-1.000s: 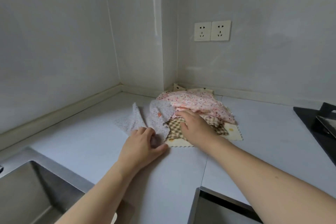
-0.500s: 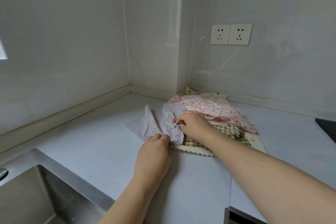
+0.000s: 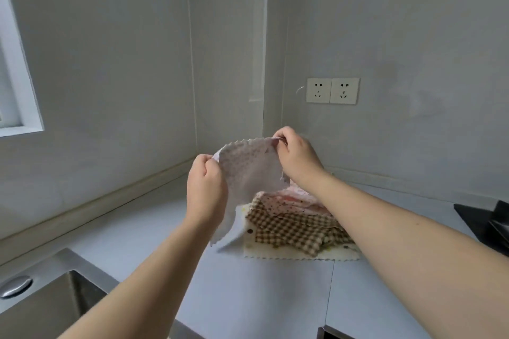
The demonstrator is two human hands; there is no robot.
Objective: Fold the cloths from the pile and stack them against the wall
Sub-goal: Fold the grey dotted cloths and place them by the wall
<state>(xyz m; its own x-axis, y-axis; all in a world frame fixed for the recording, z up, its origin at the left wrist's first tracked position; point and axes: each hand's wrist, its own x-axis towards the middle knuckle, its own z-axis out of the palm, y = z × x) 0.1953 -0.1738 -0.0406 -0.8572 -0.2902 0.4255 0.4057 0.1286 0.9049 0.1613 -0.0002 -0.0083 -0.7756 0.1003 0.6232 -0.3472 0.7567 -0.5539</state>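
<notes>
Dotted cloth (image 3: 249, 170) is now lifted off the pile (image 3: 292, 226), held in the air above the surface (image 3: 261, 292). Left hand (image 3: 205, 187) and right hand (image 3: 296, 157) each have their grip pinched on a top corner. Pull the top edge taut and level before folding.

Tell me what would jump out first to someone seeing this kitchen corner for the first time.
First, the pale dotted cloth with a zigzag edge, held up in mid-air over the grey countertop, with the left hand and right hand each pinching a top corner. Behind it, a pile of cloths lies on the counter near the corner, a brown checked one on top. A white double wall socket sits above.
</notes>
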